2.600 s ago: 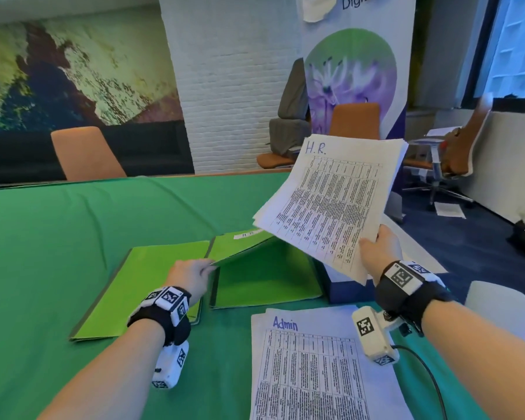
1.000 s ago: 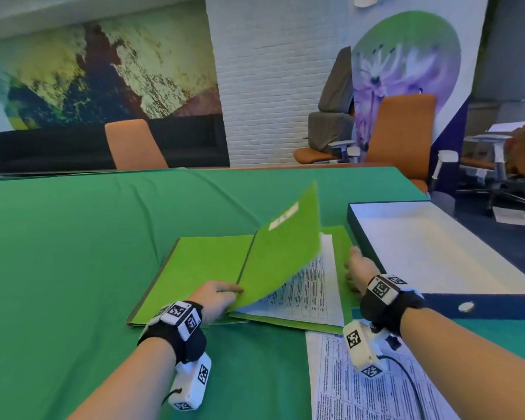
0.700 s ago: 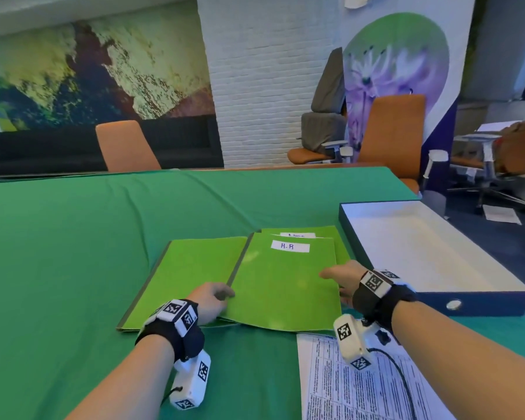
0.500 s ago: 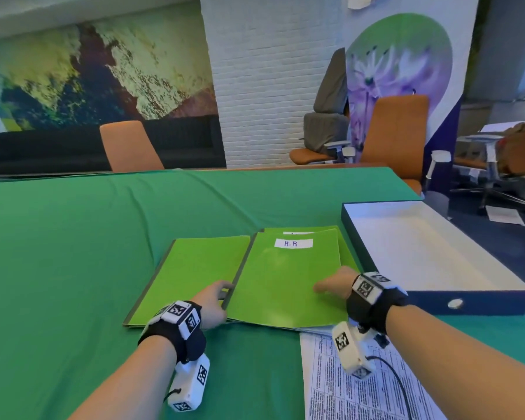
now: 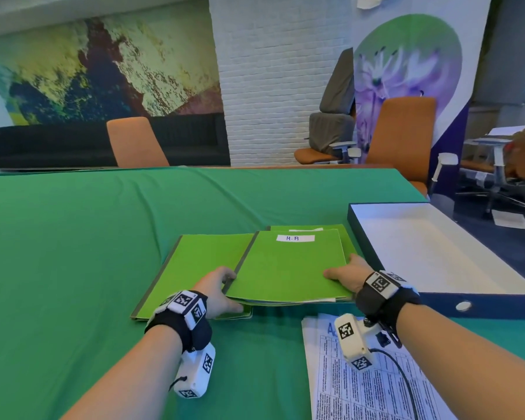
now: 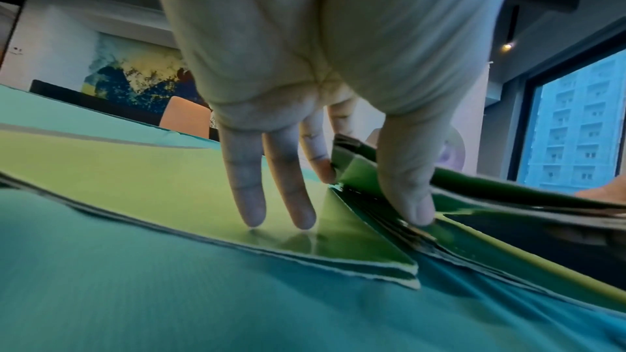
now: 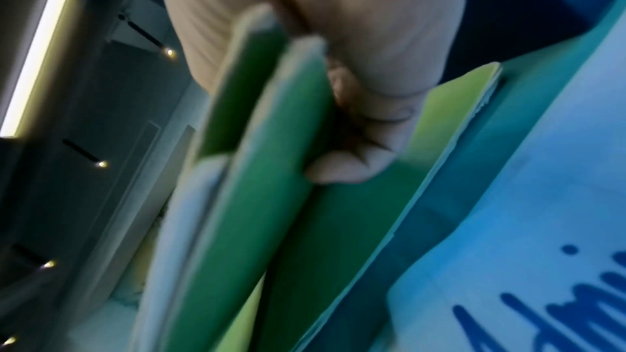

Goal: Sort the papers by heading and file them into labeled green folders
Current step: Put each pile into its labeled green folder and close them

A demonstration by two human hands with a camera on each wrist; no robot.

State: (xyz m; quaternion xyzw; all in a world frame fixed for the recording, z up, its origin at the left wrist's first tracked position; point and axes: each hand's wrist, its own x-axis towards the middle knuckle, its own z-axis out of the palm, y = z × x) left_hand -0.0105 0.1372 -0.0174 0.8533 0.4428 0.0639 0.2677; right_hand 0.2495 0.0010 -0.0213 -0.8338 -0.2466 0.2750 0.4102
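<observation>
A closed green folder labelled H.R (image 5: 288,265) lies in the middle of the green table, on top of a second green folder (image 5: 344,234) whose label is mostly hidden. My right hand (image 5: 344,272) grips its right edge, thumb on the cover and curled fingers (image 7: 355,165) under it; that edge is slightly raised. My left hand (image 5: 220,287) is at its near-left corner, with straight fingers (image 6: 252,197) pressing on a third green folder (image 5: 194,268) to the left and the thumb beside the spine. White Admin papers (image 5: 361,377) lie near me.
A dark blue box (image 5: 467,306) with a white inside stands just right of the folders, close to my right wrist. Orange chairs (image 5: 134,144) stand beyond the far edge of the table. The green cloth (image 5: 73,237) stretches wide to the left.
The H.R. papers my right hand held went into the folder and its cover came down shut. My right hand moved to the folder's right edge and took hold; my left hand stayed at the corner.
</observation>
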